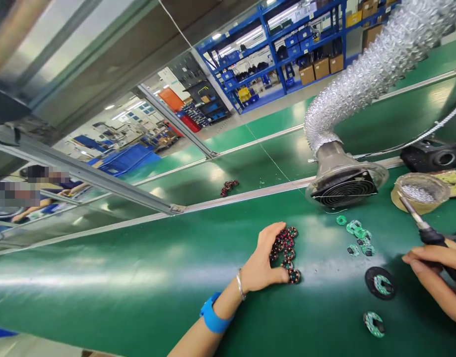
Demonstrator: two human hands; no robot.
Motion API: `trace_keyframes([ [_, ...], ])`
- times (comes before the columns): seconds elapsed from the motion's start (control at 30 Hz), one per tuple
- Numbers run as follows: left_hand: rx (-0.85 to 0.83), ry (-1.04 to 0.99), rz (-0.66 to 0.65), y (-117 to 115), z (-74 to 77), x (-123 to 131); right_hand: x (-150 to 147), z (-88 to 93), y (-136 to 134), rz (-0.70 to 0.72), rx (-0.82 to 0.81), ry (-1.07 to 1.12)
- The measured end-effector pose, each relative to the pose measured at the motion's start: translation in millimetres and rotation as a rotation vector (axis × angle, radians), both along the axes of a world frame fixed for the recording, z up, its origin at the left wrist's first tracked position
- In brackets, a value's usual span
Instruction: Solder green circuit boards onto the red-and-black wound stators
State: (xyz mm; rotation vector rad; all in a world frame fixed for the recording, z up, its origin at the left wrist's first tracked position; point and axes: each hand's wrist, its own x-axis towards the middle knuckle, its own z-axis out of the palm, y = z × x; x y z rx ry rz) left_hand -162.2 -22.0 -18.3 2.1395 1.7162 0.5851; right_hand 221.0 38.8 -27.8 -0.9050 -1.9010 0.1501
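Observation:
My left hand (pixel 262 258), with a blue wristband and a bracelet, curves round a cluster of small copper-wound motor stators (pixel 288 254) on the green bench. Its thumb touches the nearest stator, and its fingers wrap the far side. At the right edge my right hand (pixel 438 277) is closed on a soldering iron (pixel 432 235), its metal tip pointing up and left. Left of that hand, a round green circuit board lies on a black disc (pixel 379 282). Another green circuit board (pixel 373 324) rests nearer me, and several more boards (pixel 359 235) lie farther back.
A fume extractor fan (pixel 343 191) with a silver duct (pixel 376 64) stands behind the boards. Beside it are a tub of metal shavings (pixel 421 192) and a black holder (pixel 432 157). More stators (pixel 228 187) lie beyond the metal rail. Other people work at far left.

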Motion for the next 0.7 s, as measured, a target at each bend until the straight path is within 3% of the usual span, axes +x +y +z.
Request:
trace_keyframes([
  [0.1,0.011,0.077,-0.157,-4,0.7,17,-7,11.1,-2,0.109,0.057,-0.008],
  [0.2,0.044,0.138,-0.141,6,-0.9,36,-14,18.5,-4,0.212,0.046,-0.015],
  [0.4,0.089,0.099,-0.236,35,-3.1,57,-17,14.0,-2,0.285,-0.011,0.003],
  [0.5,0.128,0.104,-0.295,38,0.8,64,-17,10.9,-3,0.308,-0.015,0.007],
  [0.6,0.294,0.143,-0.248,27,10.3,84,-20,11.1,-6,0.348,-0.02,0.02],
  [0.7,0.421,0.008,-0.082,6,20.1,118,-24,13.2,-10,0.386,-0.044,0.015],
])
